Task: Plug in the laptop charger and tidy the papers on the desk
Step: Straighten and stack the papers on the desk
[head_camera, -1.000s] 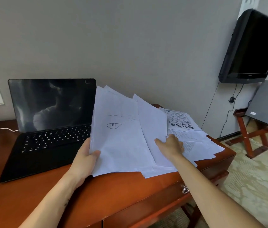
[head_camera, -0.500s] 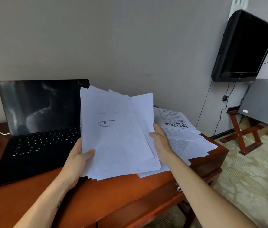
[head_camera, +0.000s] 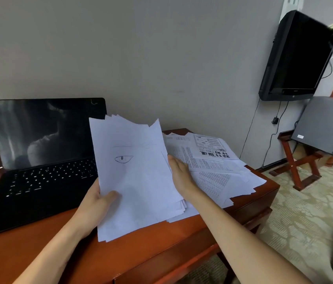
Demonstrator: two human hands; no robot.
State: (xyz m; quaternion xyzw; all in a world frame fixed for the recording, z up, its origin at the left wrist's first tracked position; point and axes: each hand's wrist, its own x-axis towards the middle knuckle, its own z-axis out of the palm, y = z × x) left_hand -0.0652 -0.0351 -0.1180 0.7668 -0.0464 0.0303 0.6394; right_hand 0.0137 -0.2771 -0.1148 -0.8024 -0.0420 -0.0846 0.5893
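1. Head view: the left hand (head_camera: 98, 203) is pinching one sheaf of white sheets (head_camera: 135, 181), thumb in front, long axis pointing away, tilted up from the worktop (head_camera: 161, 244).
2. The right hand (head_camera: 180, 175) is touching the sheaf's right edge; its grip cannot be told.
3. One spread of printed papers (head_camera: 212, 169) is lying just right, nearest the right hand.

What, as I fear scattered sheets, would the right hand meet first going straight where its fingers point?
Probably the loose printed papers lying just beyond the right hand, though depth is unclear.
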